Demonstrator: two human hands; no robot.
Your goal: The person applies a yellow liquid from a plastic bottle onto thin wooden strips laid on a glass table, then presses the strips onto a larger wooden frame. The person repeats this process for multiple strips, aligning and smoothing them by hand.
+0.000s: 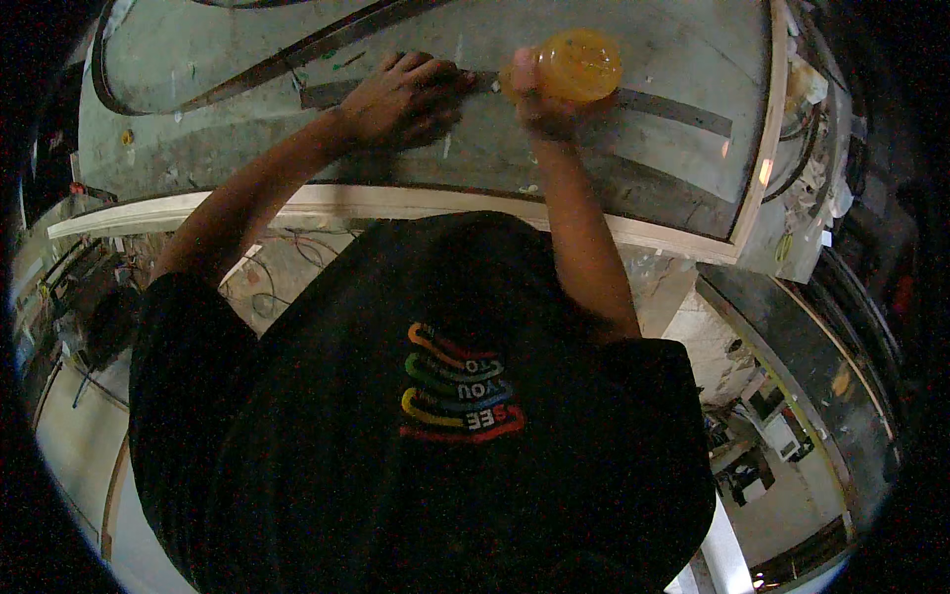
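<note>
A dark flat strip [678,110] lies across the grey worktop [237,139], passing beneath both of my hands. My left hand [404,101] is over its left part, fingers curled down and closed; whatever they pinch is hidden. To the right, my right hand [542,111] is wrapped round a rounded, see-through bottle of yellow-orange liquid [586,65]. The bottle is tilted, its wide end toward the right. Its narrow end, mostly covered by my fingers, points left toward the strip, near a small pale bit.
Pale wooden edging [653,230] borders the worktop's near and right sides. A long black curved band [267,65] lies at the far left. A small yellow ring [127,137] sits near the left edge. Cables [307,247] and clutter are below, with crumpled pale material [807,94] at right.
</note>
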